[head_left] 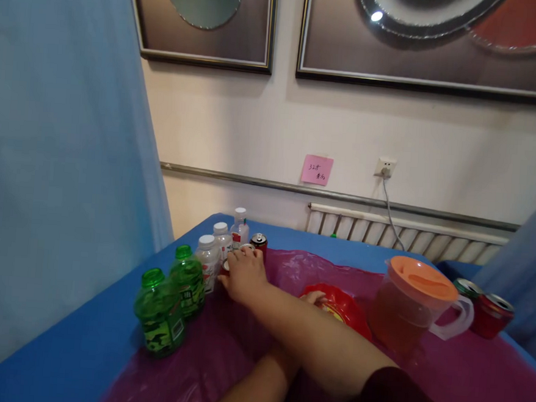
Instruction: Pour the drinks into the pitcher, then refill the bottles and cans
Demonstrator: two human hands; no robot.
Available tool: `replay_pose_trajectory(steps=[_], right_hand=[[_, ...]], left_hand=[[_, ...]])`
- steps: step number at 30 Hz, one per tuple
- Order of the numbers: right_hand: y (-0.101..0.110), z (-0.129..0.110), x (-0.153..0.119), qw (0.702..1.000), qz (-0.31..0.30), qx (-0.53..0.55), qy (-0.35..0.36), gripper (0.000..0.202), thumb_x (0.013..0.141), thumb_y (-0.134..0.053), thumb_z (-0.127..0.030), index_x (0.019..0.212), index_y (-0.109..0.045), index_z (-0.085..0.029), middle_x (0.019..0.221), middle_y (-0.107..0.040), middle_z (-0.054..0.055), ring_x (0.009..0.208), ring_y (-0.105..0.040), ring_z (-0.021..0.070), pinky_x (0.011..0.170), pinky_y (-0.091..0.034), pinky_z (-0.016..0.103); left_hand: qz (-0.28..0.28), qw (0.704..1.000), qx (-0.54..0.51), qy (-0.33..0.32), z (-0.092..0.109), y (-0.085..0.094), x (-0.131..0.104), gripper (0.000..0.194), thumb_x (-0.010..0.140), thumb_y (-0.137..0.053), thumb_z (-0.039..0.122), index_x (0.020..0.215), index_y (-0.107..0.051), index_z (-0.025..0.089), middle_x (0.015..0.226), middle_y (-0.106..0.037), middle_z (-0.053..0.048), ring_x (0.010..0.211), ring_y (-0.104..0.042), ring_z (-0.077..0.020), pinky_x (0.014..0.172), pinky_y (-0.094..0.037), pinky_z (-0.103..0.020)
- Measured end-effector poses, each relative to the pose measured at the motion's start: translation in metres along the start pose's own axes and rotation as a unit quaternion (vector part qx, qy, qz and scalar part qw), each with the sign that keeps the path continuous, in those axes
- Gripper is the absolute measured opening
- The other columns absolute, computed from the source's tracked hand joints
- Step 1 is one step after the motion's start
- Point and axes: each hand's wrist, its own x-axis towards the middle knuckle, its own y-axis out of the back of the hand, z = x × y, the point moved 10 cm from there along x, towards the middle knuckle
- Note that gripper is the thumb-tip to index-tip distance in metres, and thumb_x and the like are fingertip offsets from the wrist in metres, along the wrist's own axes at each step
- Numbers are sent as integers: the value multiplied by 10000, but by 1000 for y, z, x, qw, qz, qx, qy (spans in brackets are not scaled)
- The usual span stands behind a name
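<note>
My right hand [247, 274] reaches across to the left, with its fingers curled over a drink can [226, 264] among the bottles. Another can top [247, 247] shows just behind the fingers, and a dark red can [259, 244] stands beside them. My left arm passes beneath the right one. The fingers of my left hand [314, 297] lie over the left rim of a red scalloped plate [354, 311]; the rest of that hand is hidden by my right forearm. Something yellow shows in the plate, partly covered.
Two green bottles [159, 316] and several white-capped bottles [207, 261] line the left side. A lidded pitcher [402, 308] of amber liquid stands right of the plate, with two cans [492, 314] beyond its handle. Purple plastic sheeting [210, 368] covers much of the blue table [70, 328].
</note>
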Motion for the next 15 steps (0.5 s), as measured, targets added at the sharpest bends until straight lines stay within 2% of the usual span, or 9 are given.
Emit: replay_pose_trajectory(steps=[2,5,7,10,12,15], right_hand=[[-2,-4,-4,1000,3,-4,7,407,886,-724,-433,1166,-657,-145,1202,-706,140,1222,-545,323,1041,-397,488],[-1,-7,-13,1000,16,-5,6,422,872,-745,-420,1169,-652,-135,1231,-683,153,1239,-540,331,1032,-419,475],[1,-8,-20,1000,25,-1,-4,407,864,-758,-388,1158,-649,-128,1220,-672,162,1170,-580,330,961,-473,458],[4,-9,-31,999,37,10,-13,379,841,-776,-291,1148,-639,-117,1158,-675,157,1016,-638,307,815,-537,414],[12,-11,-39,998,53,21,-5,384,814,-794,-259,1135,-638,-119,1144,-675,146,988,-641,297,798,-554,402],[38,-9,-60,995,91,41,9,419,807,-795,-269,1163,-615,-139,1220,-653,138,1059,-615,288,885,-560,413]], left_hand=[[17,1000,-3,8,-3,1,-4,266,997,-591,362,1231,-639,244,1301,-639,-93,1079,-654,-212,926,-573,-414],[47,999,4,-1,1,8,-9,269,952,-610,281,1216,-662,277,1223,-704,-111,1101,-678,-272,974,-564,-458],[66,998,16,-12,9,13,-11,322,898,-607,227,1207,-676,281,1197,-727,-130,1128,-680,-327,1019,-541,-509],[82,996,33,-29,20,18,-13,328,834,-612,190,1131,-712,283,1146,-748,-125,1091,-700,-344,1015,-541,-525],[87,995,42,-40,26,18,-13,325,808,-627,172,1096,-723,286,1108,-759,-110,1064,-709,-339,1001,-549,-517],[87,993,51,-53,32,17,-13,312,820,-659,169,1108,-716,274,1106,-753,-99,1061,-701,-320,1008,-542,-506]])
